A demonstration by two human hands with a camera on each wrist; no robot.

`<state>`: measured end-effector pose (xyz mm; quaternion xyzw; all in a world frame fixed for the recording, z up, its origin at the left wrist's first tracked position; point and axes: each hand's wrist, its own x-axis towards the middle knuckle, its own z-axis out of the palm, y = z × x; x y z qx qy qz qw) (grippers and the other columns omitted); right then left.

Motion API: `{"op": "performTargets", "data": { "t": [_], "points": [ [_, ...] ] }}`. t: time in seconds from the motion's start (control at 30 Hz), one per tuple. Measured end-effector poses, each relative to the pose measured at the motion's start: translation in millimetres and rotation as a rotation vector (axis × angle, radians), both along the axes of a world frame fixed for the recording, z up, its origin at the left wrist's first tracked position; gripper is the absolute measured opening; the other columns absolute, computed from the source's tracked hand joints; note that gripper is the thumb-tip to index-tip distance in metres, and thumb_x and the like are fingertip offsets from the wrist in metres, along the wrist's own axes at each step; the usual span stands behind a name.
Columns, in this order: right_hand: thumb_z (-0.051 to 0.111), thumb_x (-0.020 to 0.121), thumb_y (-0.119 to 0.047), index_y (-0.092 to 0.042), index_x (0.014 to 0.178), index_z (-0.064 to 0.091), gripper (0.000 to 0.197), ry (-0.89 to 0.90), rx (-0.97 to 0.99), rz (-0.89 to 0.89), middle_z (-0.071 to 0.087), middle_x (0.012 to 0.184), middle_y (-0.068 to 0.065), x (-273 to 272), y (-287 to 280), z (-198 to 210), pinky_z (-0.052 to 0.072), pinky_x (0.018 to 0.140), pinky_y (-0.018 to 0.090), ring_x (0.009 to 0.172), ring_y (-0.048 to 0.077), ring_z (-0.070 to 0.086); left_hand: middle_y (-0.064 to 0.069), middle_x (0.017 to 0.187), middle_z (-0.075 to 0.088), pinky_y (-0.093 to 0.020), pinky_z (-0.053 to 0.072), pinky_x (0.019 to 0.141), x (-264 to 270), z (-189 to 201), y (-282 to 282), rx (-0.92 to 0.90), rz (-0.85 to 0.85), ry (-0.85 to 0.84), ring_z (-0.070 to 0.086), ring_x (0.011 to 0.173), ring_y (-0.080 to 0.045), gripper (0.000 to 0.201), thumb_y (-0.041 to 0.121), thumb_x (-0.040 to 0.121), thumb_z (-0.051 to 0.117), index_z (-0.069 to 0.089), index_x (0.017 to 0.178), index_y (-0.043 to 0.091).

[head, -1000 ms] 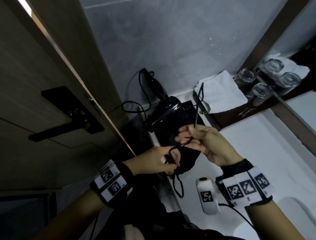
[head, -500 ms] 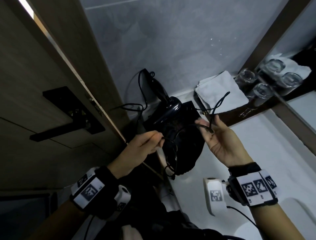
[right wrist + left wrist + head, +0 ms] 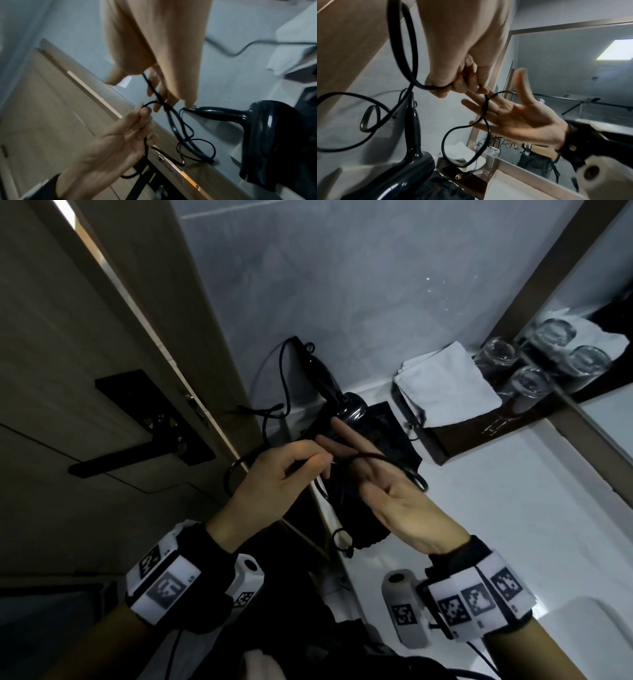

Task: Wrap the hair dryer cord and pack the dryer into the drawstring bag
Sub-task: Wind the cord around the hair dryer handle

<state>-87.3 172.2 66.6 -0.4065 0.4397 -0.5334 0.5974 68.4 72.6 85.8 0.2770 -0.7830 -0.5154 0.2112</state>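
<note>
The black hair dryer (image 3: 346, 412) lies on the black drawstring bag (image 3: 394, 440) at the counter's left end, its handle pointing up the wall. Its black cord (image 3: 284, 378) runs off the handle end and loops down to my hands. My left hand (image 3: 308, 465) pinches the cord between thumb and fingers. My right hand (image 3: 376, 491) is held palm up beside it with straight fingers, and a cord loop (image 3: 485, 116) lies across them. In the right wrist view the left hand (image 3: 142, 117) grips the cord just below the right hand's fingertips (image 3: 157, 106), with the dryer (image 3: 267, 128) to the right.
A folded white towel (image 3: 445, 385) and upturned glasses (image 3: 527, 381) sit on a dark tray by the mirror. A wooden door with a black handle (image 3: 137, 453) stands close on the left. The white counter (image 3: 496, 525) stretches right of the bag.
My left hand has carried the cord right, up to the right hand. The right hand has flattened out, and the cord now lies across its fingers.
</note>
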Motion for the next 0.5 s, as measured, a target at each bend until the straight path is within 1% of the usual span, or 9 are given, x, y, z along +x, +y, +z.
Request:
{"op": "performTargets", "data": {
  "t": [0.07, 0.13, 0.2, 0.23, 0.3, 0.37, 0.4, 0.47, 0.5],
  "points": [
    [0.051, 0.094, -0.033, -0.019, 0.139, 0.044, 0.048, 0.000, -0.011, -0.122, 0.056, 0.136, 0.007, -0.4, -8.9, 5.1, 0.035, 0.111, 0.039, 0.131, 0.020, 0.047, 0.006, 0.075, 0.058, -0.015, 0.037, 0.073, 2.2, 2.1, 2.1, -0.150, -0.032, -0.053, 0.053, 0.075, -0.004, 0.021, 0.018, 0.094, 0.052, 0.061, 0.076, 0.013],
    [0.044, 0.097, -0.017, -0.008, 0.124, 0.058, 0.031, -0.080, 0.033, -0.311, 0.068, 0.115, 0.013, 2.4, -18.7, 11.8, 0.050, 0.095, 0.029, 0.112, 0.019, 0.063, 0.003, 0.072, 0.057, -0.021, 0.031, 0.072, 3.7, 1.9, 7.5, -0.379, -0.043, -0.087, 0.048, 0.074, -0.006, 0.024, 0.024, 0.094, 0.052, 0.061, 0.076, 0.011],
    [0.038, 0.099, -0.011, 0.001, 0.107, 0.059, 0.025, -0.280, 0.085, -0.516, 0.072, 0.095, 0.014, 0.8, -29.1, 15.3, 0.056, 0.075, 0.021, 0.089, 0.015, 0.070, 0.001, 0.070, 0.054, -0.024, 0.027, 0.072, 5.9, 1.7, 13.2, -0.640, -0.059, -0.127, 0.043, 0.073, -0.009, 0.024, 0.023, 0.092, 0.049, 0.061, 0.077, 0.010],
    [0.036, 0.100, -0.012, 0.003, 0.099, 0.057, 0.026, -0.406, 0.099, -0.610, 0.072, 0.090, 0.012, -2.3, -33.1, 18.6, 0.057, 0.070, 0.020, 0.081, 0.015, 0.071, 0.000, 0.068, 0.051, -0.026, 0.028, 0.071, 7.5, -1.4, 14.9, -0.788, -0.087, -0.163, 0.042, 0.072, -0.012, 0.021, 0.019, 0.092, 0.050, 0.059, 0.075, 0.010],
    [0.035, 0.101, -0.014, 0.004, 0.089, 0.054, 0.028, -0.724, 0.093, -0.717, 0.068, 0.094, 0.011, -14.8, -39.6, 25.5, 0.059, 0.064, 0.023, 0.072, 0.018, 0.073, 0.000, 0.066, 0.047, -0.027, 0.030, 0.070, 12.7, -10.5, 18.9, -1.002, -0.135, -0.302, 0.043, 0.068, -0.015, 0.018, 0.011, 0.087, 0.058, 0.054, 0.070, 0.015],
    [0.039, 0.099, -0.011, 0.005, 0.097, 0.055, 0.023, -1.090, 0.092, -0.732, 0.061, 0.108, 0.011, -26.5, -40.9, 32.7, 0.058, 0.054, 0.027, 0.063, 0.024, 0.072, 0.001, 0.063, 0.050, -0.029, 0.030, 0.069, 17.0, -22.9, 22.1, -1.019, -0.072, -0.431, 0.049, 0.063, -0.018, 0.021, 0.006, 0.078, 0.068, 0.053, 0.068, 0.016],
    [0.040, 0.099, -0.010, 0.006, 0.107, 0.055, 0.024, -1.199, 0.090, -0.716, 0.063, 0.104, 0.014, -31.1, -40.1, 33.7, 0.056, 0.049, 0.027, 0.058, 0.025, 0.071, -0.001, 0.063, 0.054, -0.030, 0.031, 0.068, 18.1, -28.6, 21.3, -0.964, -0.004, -0.475, 0.054, 0.061, -0.021, 0.017, 0.005, 0.078, 0.069, 0.057, 0.069, 0.014],
    [0.037, 0.099, -0.008, -0.003, 0.125, 0.048, 0.028, -1.180, 0.147, -0.680, 0.068, 0.078, 0.011, -36.6, -35.8, 33.4, 0.053, 0.047, 0.018, 0.051, 0.013, 0.068, -0.008, 0.069, 0.064, -0.036, 0.038, 0.070, 18.5, -35.0, 17.5, -0.762, 0.180, -0.515, 0.061, 0.063, -0.027, 0.006, 0.010, 0.087, 0.060, 0.064, 0.082, 0.007],
    [0.035, 0.100, -0.007, -0.006, 0.124, 0.047, 0.027, -1.083, 0.192, -0.669, 0.066, 0.067, 0.004, -38.5, -33.9, 32.7, 0.051, 0.047, 0.013, 0.047, 0.005, 0.064, -0.012, 0.075, 0.066, -0.041, 0.043, 0.071, 18.6, -37.9, 13.7, -0.640, 0.256, -0.508, 0.063, 0.067, -0.030, 0.013, 0.011, 0.092, 0.054, 0.065, 0.091, 0.004]
  ]
}}
